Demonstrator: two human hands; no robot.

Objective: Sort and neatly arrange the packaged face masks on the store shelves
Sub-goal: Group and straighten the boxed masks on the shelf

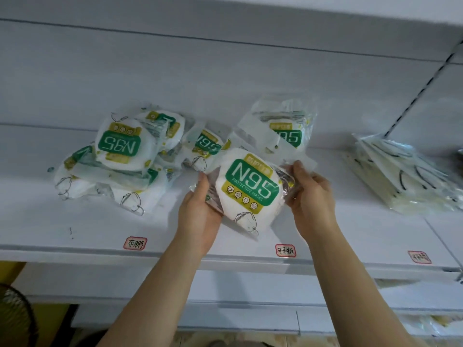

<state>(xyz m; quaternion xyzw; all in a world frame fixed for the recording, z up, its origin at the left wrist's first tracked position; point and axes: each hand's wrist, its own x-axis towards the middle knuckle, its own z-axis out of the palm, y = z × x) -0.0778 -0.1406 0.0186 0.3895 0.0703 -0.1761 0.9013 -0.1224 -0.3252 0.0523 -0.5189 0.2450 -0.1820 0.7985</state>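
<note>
A white N95 mask pack (246, 190) with a green label hangs just above the white shelf (87, 229), held from both sides. My left hand (200, 211) grips its left edge from below. My right hand (312, 194) pinches its right edge. A loose pile of several N95 packs (117, 159) lies to the left, some upside down. Another N95 pack (283, 128) leans behind the held one. A stack of flat white mask packs with dark ear loops (400, 176) lies at the right.
Handwritten red-bordered price tags (135, 243) (285, 251) (419, 257) are stuck to the shelf's front edge. A slotted upright rail (423, 88) rises at the right. Lower shelves (225, 319) hold more packs at bottom right. A dark fan (15, 319) stands at bottom left.
</note>
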